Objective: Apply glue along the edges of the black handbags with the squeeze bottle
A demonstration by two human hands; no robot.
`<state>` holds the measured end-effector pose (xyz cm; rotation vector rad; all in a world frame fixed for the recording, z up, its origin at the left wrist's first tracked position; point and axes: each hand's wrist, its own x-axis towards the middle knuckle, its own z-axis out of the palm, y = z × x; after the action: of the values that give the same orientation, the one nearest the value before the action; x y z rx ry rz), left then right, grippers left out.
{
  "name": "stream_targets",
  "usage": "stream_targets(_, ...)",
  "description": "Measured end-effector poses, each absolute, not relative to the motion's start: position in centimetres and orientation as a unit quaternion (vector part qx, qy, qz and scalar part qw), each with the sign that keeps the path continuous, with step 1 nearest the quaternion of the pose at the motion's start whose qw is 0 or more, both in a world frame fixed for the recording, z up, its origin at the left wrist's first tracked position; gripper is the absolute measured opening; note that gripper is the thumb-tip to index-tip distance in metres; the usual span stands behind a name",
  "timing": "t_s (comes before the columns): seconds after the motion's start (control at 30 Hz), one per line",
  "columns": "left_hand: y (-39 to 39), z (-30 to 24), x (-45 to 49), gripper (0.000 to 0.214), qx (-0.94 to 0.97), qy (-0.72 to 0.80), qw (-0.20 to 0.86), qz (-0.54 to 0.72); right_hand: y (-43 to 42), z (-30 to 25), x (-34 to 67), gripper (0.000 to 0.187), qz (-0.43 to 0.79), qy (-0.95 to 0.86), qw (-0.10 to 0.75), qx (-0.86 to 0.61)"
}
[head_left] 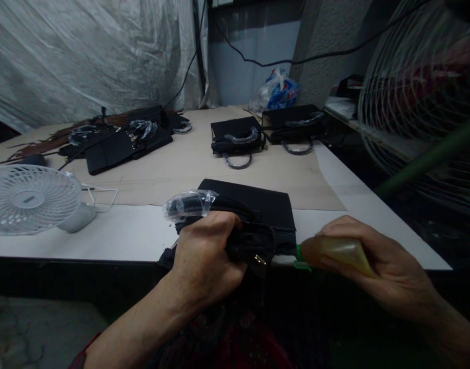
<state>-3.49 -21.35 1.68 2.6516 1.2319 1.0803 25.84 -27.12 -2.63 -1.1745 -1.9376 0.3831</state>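
Note:
A black bag (263, 207) lies at the near edge of the table, partly hanging over it. My left hand (206, 259) is closed around the bag's black strap and front fabric, beside a small metal fitting (260, 260). A handle wrapped in clear plastic (188, 204) sticks out just above that hand. My right hand (376, 264) is closed around a yellowish squeeze bottle (340, 252) whose green tip (299, 254) touches the bag's right edge.
A small white fan (29, 199) stands at the left with its white cable (102, 197). Further back lie more black bags (237, 134) (294, 123) with wrapped handles and a pile of black pieces (119, 141). A large fan cage (423, 97) fills the right. A plastic bag (277, 91) sits behind.

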Motion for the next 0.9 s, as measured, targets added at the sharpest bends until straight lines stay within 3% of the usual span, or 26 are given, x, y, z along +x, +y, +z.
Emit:
stream_targets(0.5,-21.5,1.9,-3.3,0.016,0.850,0.399,0.013,0.344,-28.5,-1.4,25.2,0.020,0.120,-0.775,0.403,-0.472)
stream_targets(0.9,-21.7,1.9,-3.4,0.016,0.854,0.397,0.003,0.338,-29.4,-1.4,25.1,0.021,0.171,-0.768,0.417,-0.455)
